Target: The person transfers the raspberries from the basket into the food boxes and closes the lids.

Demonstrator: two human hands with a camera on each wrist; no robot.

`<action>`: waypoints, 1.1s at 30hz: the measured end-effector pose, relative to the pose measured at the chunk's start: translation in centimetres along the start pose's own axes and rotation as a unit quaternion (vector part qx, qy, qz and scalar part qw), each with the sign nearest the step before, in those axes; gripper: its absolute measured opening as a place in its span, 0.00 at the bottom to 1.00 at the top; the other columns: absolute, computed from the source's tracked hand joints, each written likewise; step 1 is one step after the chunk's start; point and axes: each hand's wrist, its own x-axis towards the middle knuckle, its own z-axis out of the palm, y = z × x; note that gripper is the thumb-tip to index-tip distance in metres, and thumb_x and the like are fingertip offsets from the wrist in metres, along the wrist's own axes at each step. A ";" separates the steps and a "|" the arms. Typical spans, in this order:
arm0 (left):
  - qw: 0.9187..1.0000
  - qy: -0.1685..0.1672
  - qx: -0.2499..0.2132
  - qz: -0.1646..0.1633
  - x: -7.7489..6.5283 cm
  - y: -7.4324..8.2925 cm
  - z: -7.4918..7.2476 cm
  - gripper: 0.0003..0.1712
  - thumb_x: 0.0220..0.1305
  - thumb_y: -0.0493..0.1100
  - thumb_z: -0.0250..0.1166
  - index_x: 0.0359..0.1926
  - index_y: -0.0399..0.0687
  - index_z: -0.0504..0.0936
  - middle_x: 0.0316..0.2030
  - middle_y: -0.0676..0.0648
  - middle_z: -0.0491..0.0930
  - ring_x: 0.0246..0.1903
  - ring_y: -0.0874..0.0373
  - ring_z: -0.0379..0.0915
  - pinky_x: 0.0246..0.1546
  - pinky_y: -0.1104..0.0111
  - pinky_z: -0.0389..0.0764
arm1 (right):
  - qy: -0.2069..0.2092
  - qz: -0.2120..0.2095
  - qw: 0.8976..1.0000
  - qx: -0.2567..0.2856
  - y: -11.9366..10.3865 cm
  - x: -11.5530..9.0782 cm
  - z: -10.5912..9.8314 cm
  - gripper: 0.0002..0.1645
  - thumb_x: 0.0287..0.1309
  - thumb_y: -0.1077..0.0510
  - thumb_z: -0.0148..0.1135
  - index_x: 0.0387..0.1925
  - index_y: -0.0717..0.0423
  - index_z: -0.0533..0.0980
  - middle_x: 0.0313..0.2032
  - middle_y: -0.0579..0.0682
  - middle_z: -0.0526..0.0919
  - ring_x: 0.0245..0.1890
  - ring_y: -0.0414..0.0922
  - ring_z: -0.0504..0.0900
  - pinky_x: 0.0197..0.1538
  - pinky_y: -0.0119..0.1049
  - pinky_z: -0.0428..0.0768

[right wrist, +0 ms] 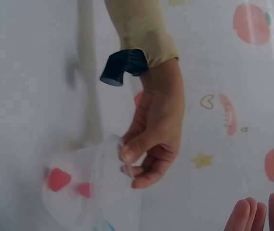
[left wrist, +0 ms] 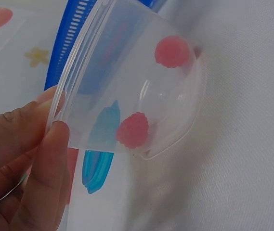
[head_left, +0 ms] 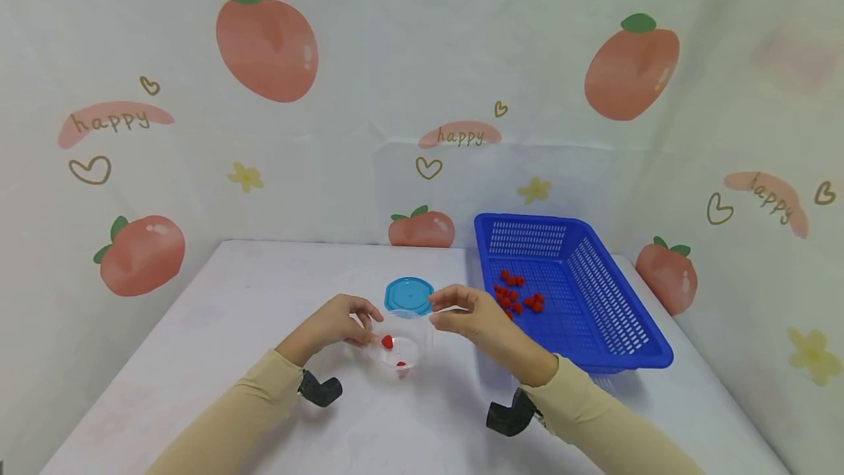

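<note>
A clear plastic tub (head_left: 404, 343) is in front of me, with two red raspberries (left wrist: 133, 130) lying in its bottom. My left hand (head_left: 341, 322) pinches the tub's rim at the left side, thumb on one face and fingers on the other. Across the tub, my right hand (head_left: 473, 319) hovers by the right of the rim, thumb and fingers parted, with nothing visible between them. In the right wrist view, the fingers (right wrist: 252, 211) of that hand appear at the lower right corner, apart from the tub.
Just behind the tub lies a blue lid (head_left: 409, 294) on the white table (head_left: 277, 277). To the right stands a blue slotted basket (head_left: 593, 314) with several red raspberries (head_left: 506, 297) toward its left side. A printed cloth (head_left: 343, 94) hangs behind the table.
</note>
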 end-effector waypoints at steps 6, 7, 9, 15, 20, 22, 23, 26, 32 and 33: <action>1.000 -0.002 -0.002 0.006 0.1 -0.1 0.0 0.19 0.49 0.31 0.72 0.45 0.35 0.82 0.27 0.47 0.74 0.26 0.59 0.76 0.32 0.68 0.85 | 0.023 -0.037 0.997 0.064 -1.8 0.3 -2.7 0.20 0.59 0.61 0.64 0.53 0.60 0.74 0.47 0.49 0.77 0.51 0.48 0.78 0.54 0.35 0.81; 1.000 -0.003 -0.003 0.006 0.1 -0.1 0.0 0.19 0.49 0.31 0.72 0.45 0.35 0.82 0.27 0.47 0.74 0.26 0.59 0.76 0.32 0.67 0.85 | 0.028 -0.043 0.996 0.074 -2.1 0.3 -3.3 0.18 0.60 0.62 0.64 0.52 0.59 0.74 0.47 0.48 0.77 0.51 0.47 0.78 0.54 0.34 0.81; 1.000 -0.002 -0.001 0.006 0.1 -0.1 0.0 0.19 0.49 0.31 0.72 0.45 0.35 0.82 0.27 0.47 0.74 0.26 0.59 0.76 0.32 0.68 0.85 | 0.033 -0.058 0.993 0.099 -2.6 0.5 -4.5 0.15 0.61 0.64 0.61 0.50 0.56 0.75 0.45 0.46 0.77 0.49 0.45 0.78 0.53 0.32 0.81; 1.000 -0.001 -0.004 0.002 0.0 -0.1 0.0 0.19 0.49 0.31 0.72 0.45 0.35 0.82 0.27 0.47 0.74 0.26 0.59 0.76 0.32 0.67 0.85 | 0.052 -0.096 0.984 0.140 -3.2 1.6 -8.7 0.10 0.65 0.62 0.58 0.47 0.48 0.76 0.44 0.43 0.78 0.47 0.40 0.80 0.52 0.30 0.81; 1.000 0.000 -0.003 0.003 0.1 -0.1 0.0 0.19 0.49 0.31 0.72 0.45 0.36 0.82 0.27 0.47 0.74 0.26 0.59 0.76 0.32 0.67 0.85 | 0.084 -0.104 0.983 0.125 -2.7 2.8 -11.8 0.11 0.66 0.58 0.58 0.49 0.46 0.75 0.46 0.43 0.77 0.49 0.41 0.77 0.51 0.29 0.80; 1.000 0.000 -0.002 0.002 0.1 -0.2 0.0 0.19 0.49 0.32 0.72 0.45 0.36 0.82 0.27 0.47 0.74 0.26 0.59 0.76 0.32 0.68 0.85 | 0.099 -0.100 0.983 0.120 -2.2 3.2 -12.9 0.12 0.66 0.57 0.58 0.50 0.46 0.74 0.47 0.43 0.76 0.50 0.41 0.75 0.51 0.28 0.80; 1.000 0.001 -0.001 0.003 0.2 -0.2 0.0 0.19 0.49 0.32 0.72 0.45 0.36 0.82 0.27 0.47 0.74 0.26 0.59 0.76 0.32 0.68 0.85 | 0.105 -0.097 0.983 0.116 -1.9 3.4 -13.5 0.13 0.66 0.57 0.58 0.51 0.46 0.73 0.47 0.43 0.75 0.50 0.41 0.75 0.51 0.28 0.80; 1.000 -0.001 -0.002 0.003 0.2 -0.3 0.0 0.19 0.49 0.32 0.72 0.45 0.36 0.82 0.28 0.47 0.74 0.26 0.59 0.76 0.32 0.67 0.85 | 0.123 -0.083 0.983 0.104 -0.9 3.9 -14.9 0.16 0.66 0.55 0.58 0.54 0.48 0.71 0.48 0.42 0.74 0.49 0.40 0.75 0.51 0.27 0.79; 1.000 -0.003 0.000 0.003 0.2 -0.3 0.0 0.19 0.49 0.32 0.72 0.45 0.35 0.82 0.27 0.47 0.74 0.26 0.59 0.76 0.32 0.68 0.85 | 0.142 -0.055 0.987 0.055 1.5 4.3 -17.4 0.32 0.67 0.53 0.57 0.66 0.64 0.61 0.49 0.42 0.74 0.52 0.42 0.75 0.50 0.24 0.79; 1.000 -0.002 -0.001 0.002 0.2 -0.2 0.0 0.19 0.49 0.32 0.72 0.45 0.35 0.82 0.27 0.47 0.74 0.26 0.59 0.76 0.32 0.68 0.85 | 0.145 -0.048 0.987 0.048 1.8 4.3 -17.8 0.33 0.67 0.52 0.56 0.67 0.65 0.60 0.48 0.41 0.74 0.52 0.42 0.74 0.50 0.24 0.78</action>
